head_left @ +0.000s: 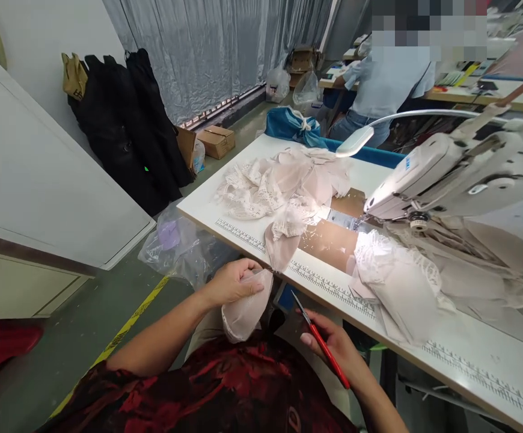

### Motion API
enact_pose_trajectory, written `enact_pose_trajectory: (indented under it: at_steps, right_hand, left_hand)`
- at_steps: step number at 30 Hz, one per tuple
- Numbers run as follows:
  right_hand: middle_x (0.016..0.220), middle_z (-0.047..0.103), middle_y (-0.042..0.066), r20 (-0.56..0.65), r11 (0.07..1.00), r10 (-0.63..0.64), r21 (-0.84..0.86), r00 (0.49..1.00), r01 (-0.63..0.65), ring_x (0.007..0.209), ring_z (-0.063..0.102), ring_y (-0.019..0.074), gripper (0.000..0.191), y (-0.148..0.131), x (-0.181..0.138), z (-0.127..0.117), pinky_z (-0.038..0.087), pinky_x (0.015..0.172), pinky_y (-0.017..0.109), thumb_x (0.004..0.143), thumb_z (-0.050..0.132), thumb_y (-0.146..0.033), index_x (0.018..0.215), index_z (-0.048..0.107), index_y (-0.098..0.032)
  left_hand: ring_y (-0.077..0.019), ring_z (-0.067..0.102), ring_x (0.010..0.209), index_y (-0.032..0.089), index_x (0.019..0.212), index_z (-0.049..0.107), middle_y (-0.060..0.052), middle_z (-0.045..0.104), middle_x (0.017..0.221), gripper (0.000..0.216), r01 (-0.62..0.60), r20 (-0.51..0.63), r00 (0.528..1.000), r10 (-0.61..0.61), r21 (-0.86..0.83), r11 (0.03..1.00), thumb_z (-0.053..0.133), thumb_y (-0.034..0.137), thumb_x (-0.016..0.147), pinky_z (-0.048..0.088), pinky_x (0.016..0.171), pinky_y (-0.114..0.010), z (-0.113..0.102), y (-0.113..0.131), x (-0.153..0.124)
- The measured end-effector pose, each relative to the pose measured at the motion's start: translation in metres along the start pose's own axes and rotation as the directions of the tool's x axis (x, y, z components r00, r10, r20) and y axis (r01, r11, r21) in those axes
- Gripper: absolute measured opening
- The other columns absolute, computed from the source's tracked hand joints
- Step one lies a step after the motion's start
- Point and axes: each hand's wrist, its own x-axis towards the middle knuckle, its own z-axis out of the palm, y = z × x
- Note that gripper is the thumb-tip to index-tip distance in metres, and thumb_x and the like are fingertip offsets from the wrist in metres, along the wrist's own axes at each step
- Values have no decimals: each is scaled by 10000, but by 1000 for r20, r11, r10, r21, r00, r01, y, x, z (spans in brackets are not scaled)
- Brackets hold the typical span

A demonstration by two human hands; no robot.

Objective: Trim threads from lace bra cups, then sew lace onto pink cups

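My left hand [237,282] pinches a pale pink sheer fabric piece [246,310] just off the table's front edge, its lace-trimmed end hanging over my lap. A related pale piece [284,243] droops over the edge close above that hand. In my right hand [336,346] is a pair of slim scissors [322,343] with red handles, held side-on, dark pointed tips aimed up and left toward the fabric. The tips are apart from the cloth. On the white table [202,204] lies a heap of pale lace and mesh pieces [261,183].
A sewing machine [419,171] with a lamp [355,142] stands right of the heap. More mesh pieces [406,288] lie under and before it. A blue cloth bundle [293,125] sits at the far edge. Plastic bags [175,246] lie left; a person [383,78] sits beyond.
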Motion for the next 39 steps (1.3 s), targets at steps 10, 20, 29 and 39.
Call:
enact_pose_trajectory:
  at_steps: [10,20,29,39]
  right_hand:
    - [989,699,62,215,1000,-15,-4,977,16,922,631,271,513,-19,37,16,524,820,370,803,650,-442,1247,588,-191]
    - [934,692,46,255,993,-52,-93,965,78,906,632,266,483,-41,47,20,521,787,337,805,663,-402,1240,592,-206]
    - [1026,709,83,250,964,-130,-194,959,181,857,644,247,467,-50,49,20,505,761,318,792,677,-411,1203,620,-197]
    - [816,667,38,256,960,-142,-198,956,196,710,588,191,341,-46,45,22,456,633,259,835,627,-417,1083,649,-184]
  left_hand:
    - [-67,401,571,112,674,539,47,444,593,480,-91,104,991,80,96,991,552,573,807,304,530,-173,-16,-24,4]
    - [-151,626,783,108,959,725,-62,730,899,345,-45,275,961,26,64,997,642,398,792,460,743,-224,-29,-20,10]
    - [-115,557,632,85,784,730,-29,680,691,328,33,280,959,-35,14,999,702,408,733,420,608,-205,-28,-16,10]
    - [-85,467,589,76,718,687,5,580,607,319,117,333,938,-98,-39,992,722,393,703,376,579,-201,-24,-6,10]
